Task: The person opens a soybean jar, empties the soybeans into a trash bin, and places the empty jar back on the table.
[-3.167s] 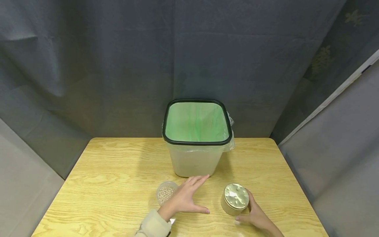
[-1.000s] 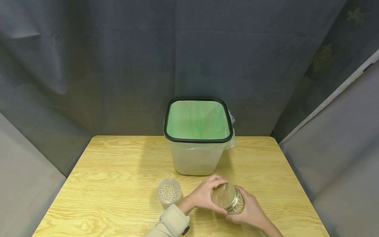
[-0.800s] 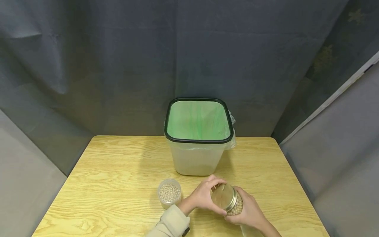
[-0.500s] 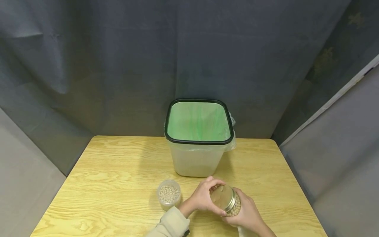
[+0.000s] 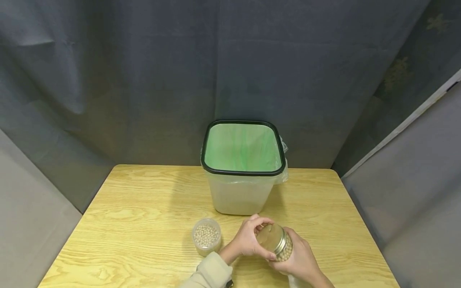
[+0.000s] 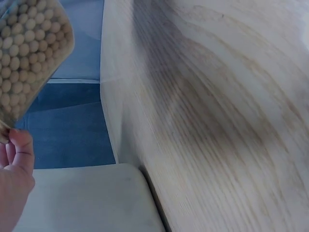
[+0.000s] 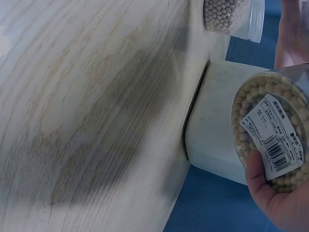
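Above the table, a clear jar (image 5: pixel 286 250) packed with small round beige balls leans to the left. My right hand (image 5: pixel 301 258) wraps round its body from the right. On its gold metal lid (image 5: pixel 269 237), my left hand (image 5: pixel 248 239) grips the rim between thumb and fingers. The right wrist view shows the jar's base with a white barcode label (image 7: pixel 274 135), and the right thumb pressing beside it. In the left wrist view, left fingertips (image 6: pixel 21 142) hold the lid edge below the balls. Left of the hands stands a lidless clear tub (image 5: pixel 206 237) of similar balls.
A translucent bin (image 5: pixel 240 196) with a black rim and a green-tinted inside stands behind the hands. Clear plastic bag film (image 5: pixel 282 176) sticks out at its right side. The wooden table (image 5: pixel 137 224) is bordered by dark curtains (image 5: pixel 162 80) at the back.
The right hand has lifted the jar off the table and tilted it left. The left hand has moved right from beside the tub onto the lid. Lately both hands shifted slightly left.
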Action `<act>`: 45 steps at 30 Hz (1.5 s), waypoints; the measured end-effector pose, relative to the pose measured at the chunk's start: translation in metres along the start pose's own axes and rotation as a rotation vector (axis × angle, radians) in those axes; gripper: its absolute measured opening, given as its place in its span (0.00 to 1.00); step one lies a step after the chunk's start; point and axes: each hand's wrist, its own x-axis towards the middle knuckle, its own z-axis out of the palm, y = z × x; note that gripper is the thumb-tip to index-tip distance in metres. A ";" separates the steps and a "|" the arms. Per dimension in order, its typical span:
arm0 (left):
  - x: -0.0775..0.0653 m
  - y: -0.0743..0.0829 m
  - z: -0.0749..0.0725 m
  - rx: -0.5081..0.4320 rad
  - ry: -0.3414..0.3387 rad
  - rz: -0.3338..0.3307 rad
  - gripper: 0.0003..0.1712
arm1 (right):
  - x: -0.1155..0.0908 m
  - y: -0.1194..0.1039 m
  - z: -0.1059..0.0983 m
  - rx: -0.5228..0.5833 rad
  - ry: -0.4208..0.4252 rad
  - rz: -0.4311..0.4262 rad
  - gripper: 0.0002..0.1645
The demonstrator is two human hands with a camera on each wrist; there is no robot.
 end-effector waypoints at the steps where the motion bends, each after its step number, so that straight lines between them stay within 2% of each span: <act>1: 0.000 0.000 0.000 -0.009 0.001 -0.008 0.44 | 0.000 0.000 0.000 -0.004 0.007 -0.004 0.53; 7: 0.000 0.001 -0.001 -0.010 -0.019 -0.030 0.44 | 0.000 0.000 0.001 -0.022 0.023 -0.022 0.53; 10: 0.001 0.000 -0.001 0.020 -0.028 0.022 0.43 | 0.000 0.001 0.001 0.036 -0.007 -0.015 0.52; 13: 0.003 0.000 0.001 0.004 -0.022 0.088 0.42 | 0.003 0.000 0.000 0.121 -0.021 -0.021 0.51; 16: 0.004 -0.002 0.006 0.003 0.036 0.181 0.40 | 0.005 -0.002 -0.001 0.159 -0.014 -0.035 0.51; 19: 0.005 -0.004 0.010 0.032 0.125 0.276 0.38 | 0.006 -0.004 0.000 0.145 -0.017 -0.022 0.51; 22: 0.004 -0.005 0.011 0.064 0.189 0.322 0.37 | 0.006 -0.007 0.001 0.133 -0.036 0.011 0.51; 27: 0.003 -0.006 0.012 0.081 0.219 0.316 0.36 | 0.007 -0.013 0.000 0.085 -0.035 0.044 0.51; 34: 0.003 -0.007 0.016 0.119 0.263 0.340 0.36 | 0.004 -0.014 0.001 0.038 -0.009 0.034 0.51; 45: 0.005 -0.002 0.010 0.101 0.242 0.309 0.35 | 0.005 -0.017 0.003 0.032 0.042 -0.020 0.50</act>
